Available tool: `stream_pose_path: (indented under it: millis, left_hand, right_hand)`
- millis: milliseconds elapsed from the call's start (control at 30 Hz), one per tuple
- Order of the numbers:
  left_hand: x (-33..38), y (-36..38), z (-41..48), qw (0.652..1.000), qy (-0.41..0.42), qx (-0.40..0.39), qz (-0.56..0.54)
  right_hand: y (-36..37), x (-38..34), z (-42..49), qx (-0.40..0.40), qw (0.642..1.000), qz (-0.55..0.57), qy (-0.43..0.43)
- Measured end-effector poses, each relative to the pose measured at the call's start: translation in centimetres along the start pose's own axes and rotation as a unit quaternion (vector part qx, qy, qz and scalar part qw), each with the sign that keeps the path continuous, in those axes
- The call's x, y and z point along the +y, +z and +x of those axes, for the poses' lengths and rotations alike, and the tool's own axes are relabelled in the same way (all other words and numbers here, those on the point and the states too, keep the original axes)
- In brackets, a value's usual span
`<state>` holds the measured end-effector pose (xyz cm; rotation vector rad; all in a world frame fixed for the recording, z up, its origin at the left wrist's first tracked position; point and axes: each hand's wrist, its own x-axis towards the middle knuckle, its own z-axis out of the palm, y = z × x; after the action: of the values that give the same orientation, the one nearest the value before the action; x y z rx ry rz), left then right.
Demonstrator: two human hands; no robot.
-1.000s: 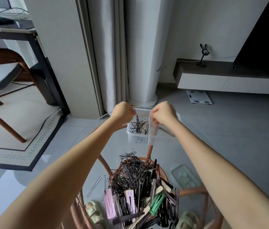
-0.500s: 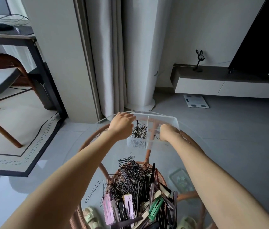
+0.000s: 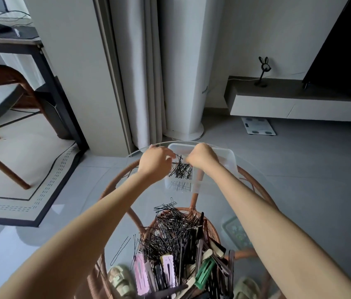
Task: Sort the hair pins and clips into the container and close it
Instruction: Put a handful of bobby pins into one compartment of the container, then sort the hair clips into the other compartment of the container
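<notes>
A clear plastic container [image 3: 227, 157] with a divider stands at the far side of the round glass table [image 3: 263, 203]. Black hair pins [image 3: 181, 172] lie in its left compartment. My left hand [image 3: 155, 162] hovers at the container's left edge, fingertips pinched on a few of those pins. Over the same compartment, my right hand [image 3: 202, 156] has its fingers curled down against the pins; its grip is hidden. Close to me lies a big pile of black pins [image 3: 174, 229] mixed with clips, among them pink ones [image 3: 141, 275] and a green one [image 3: 204, 270].
A loose pin [image 3: 120, 251] lies left of the pile. A pale green patterned lid-like piece [image 3: 236, 233] shows to the right of the pile. Slippers [image 3: 119, 281] show through the glass. A chair and rug are left, a floor scale [image 3: 258, 128] beyond.
My right hand has risen from the container's near edge and now sits over the left compartment beside my left hand. My left hand's fingers have closed onto the pins.
</notes>
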<state>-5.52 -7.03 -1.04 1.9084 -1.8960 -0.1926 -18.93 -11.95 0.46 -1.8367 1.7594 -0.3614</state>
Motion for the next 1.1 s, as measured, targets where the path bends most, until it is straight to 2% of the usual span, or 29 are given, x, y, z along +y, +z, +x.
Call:
stream_pose_path:
  millis: [67, 133, 200, 267, 367, 467, 567, 767, 933, 1100]
  left_hand:
    - [-0.5, -0.9, -1.1, 0.999, -0.028, 0.028, -0.015]
    - [-1.1, -1.8, -2.9, 0.999, -0.037, 0.028, -0.02]
    - [-1.6, -2.7, -5.3, 0.999, -0.035, -0.008, -0.022]
    - [-1.7, -3.4, -8.1, 0.997, -0.024, -0.067, -0.011]
    - [-1.4, -3.7, -12.8, 0.984, -0.026, -0.173, 0.025]
    - [-0.9, -2.9, -17.9, 0.968, -0.053, -0.233, 0.078]
    - [-0.2, -1.8, -21.4, 0.958, -0.085, -0.262, 0.08]
    - [2.6, 0.2, -22.7, 0.973, -0.128, -0.191, 0.026]
    - [4.2, 1.2, -21.8, 0.983, -0.14, -0.114, 0.014]
    - [4.7, 0.9, -20.4, 0.981, -0.164, -0.097, -0.025]
  right_hand:
    - [0.0, -0.2, -0.9, 0.027, 0.998, -0.044, -0.03]
    - [-1.0, 0.3, -2.7, 0.038, 0.996, -0.035, -0.078]
    - [-2.1, 1.8, -5.4, -0.014, 0.994, -0.013, -0.105]
    - [-2.8, 4.0, -8.9, -0.095, 0.988, -0.041, -0.112]
    - [-2.1, 7.9, -13.9, -0.168, 0.971, -0.147, -0.088]
    - [-0.1, 11.2, -18.0, -0.165, 0.96, -0.22, -0.043]
    - [1.8, 12.5, -20.1, -0.137, 0.964, -0.229, -0.011]
    - [4.2, 11.3, -20.6, -0.04, 0.99, -0.136, -0.014]
    - [5.0, 9.9, -20.2, -0.005, 0.997, -0.069, -0.028]
    - [4.3, 9.4, -19.3, 0.029, 0.998, 0.003, -0.05]
